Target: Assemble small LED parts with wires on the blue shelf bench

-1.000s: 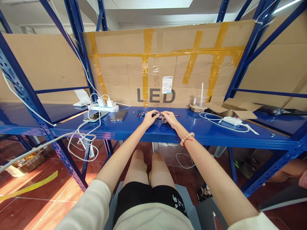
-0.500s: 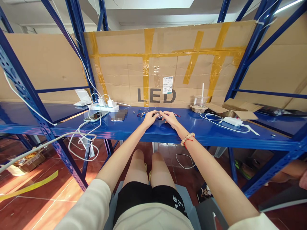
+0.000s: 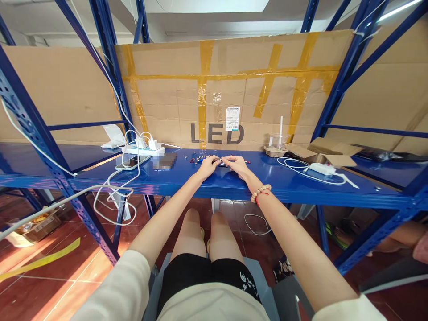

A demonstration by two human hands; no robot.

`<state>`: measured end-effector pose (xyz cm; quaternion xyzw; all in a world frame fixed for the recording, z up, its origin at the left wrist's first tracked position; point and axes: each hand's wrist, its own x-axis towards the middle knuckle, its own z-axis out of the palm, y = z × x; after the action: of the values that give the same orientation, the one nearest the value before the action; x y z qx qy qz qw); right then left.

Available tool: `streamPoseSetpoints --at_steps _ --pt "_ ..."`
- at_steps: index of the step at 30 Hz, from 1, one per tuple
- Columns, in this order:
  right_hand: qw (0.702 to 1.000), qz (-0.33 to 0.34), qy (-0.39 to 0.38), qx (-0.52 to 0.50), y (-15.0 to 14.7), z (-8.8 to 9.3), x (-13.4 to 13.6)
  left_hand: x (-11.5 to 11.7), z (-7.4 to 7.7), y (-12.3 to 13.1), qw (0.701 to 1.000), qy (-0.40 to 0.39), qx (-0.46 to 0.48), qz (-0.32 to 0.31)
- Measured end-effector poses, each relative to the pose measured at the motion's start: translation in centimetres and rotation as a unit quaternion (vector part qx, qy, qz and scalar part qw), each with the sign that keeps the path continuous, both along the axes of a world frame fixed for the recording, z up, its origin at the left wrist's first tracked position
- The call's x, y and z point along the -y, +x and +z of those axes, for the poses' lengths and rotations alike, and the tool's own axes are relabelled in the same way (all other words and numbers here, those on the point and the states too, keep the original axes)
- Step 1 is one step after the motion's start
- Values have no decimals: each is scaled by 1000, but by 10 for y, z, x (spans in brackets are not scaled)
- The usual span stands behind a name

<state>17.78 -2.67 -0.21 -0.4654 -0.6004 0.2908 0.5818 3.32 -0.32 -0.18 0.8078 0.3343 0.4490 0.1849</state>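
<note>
My left hand [image 3: 207, 166] and my right hand [image 3: 236, 164] rest on the blue metal shelf [image 3: 187, 180], fingertips almost meeting. Both pinch a small dark item [image 3: 220, 162] between them; it is too small to name. Just beyond the fingers lie several small loose parts [image 3: 198, 159], some red, some metallic. My right wrist wears a bead bracelet [image 3: 260, 193].
A phone [image 3: 133, 162], white power strip [image 3: 144, 149] and trailing white cables lie at left. A plastic cup with straw [image 3: 278, 143], white charger [image 3: 321, 168] and open cardboard box [image 3: 326, 152] are at right. Taped cardboard marked LED backs the shelf. Another person's limb [image 3: 404, 236] shows low right.
Hardly anything differs. My hands stay together at the same spot on the shelf with small finger shifts.
</note>
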Motion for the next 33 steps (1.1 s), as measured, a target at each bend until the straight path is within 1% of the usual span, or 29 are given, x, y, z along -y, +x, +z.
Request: streamPoseSetpoints --at_steps 8,14,19,23,33 --pt "1000 15 -22 12 4 -2 2 4 3 -3 999 27 -44 -9" --pt "999 24 -34 24 6 -4 -1 3 0 -3 999 7 19 -29" --pt "998 19 -47 38 6 -2 1 11 4 -5 998 5 35 -45" --pt "998 15 -50 45 5 1 5 15 7 -6 998 5 40 -39" --pt "997 6 -58 50 0 4 11 15 9 -6 999 38 30 -10"
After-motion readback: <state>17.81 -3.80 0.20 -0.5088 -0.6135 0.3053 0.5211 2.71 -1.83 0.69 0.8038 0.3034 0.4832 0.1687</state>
